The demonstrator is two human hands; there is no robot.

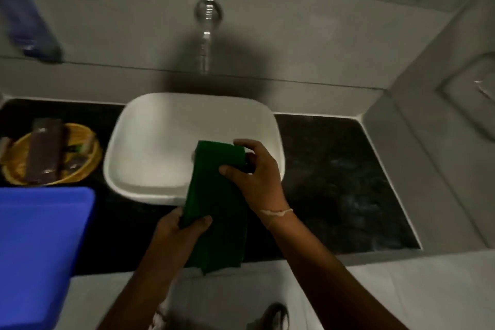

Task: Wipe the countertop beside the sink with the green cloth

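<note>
The dark counter (334, 174) carries a white sink (150, 142), a yellow basket (18, 166) and a blue tub (40, 236)

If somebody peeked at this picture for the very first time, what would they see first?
Probably the bright green cloth in the middle, stretched between the left hand and right hand over the front of the white sink. Next, the big blue tub at the lower left, and the yellow basket behind it on the black countertop.

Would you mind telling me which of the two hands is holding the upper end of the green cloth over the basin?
The right hand: it pinches the green cloth's top edge above the white basin, while the left hand grips it lower, nearer the counter's front edge.
</note>
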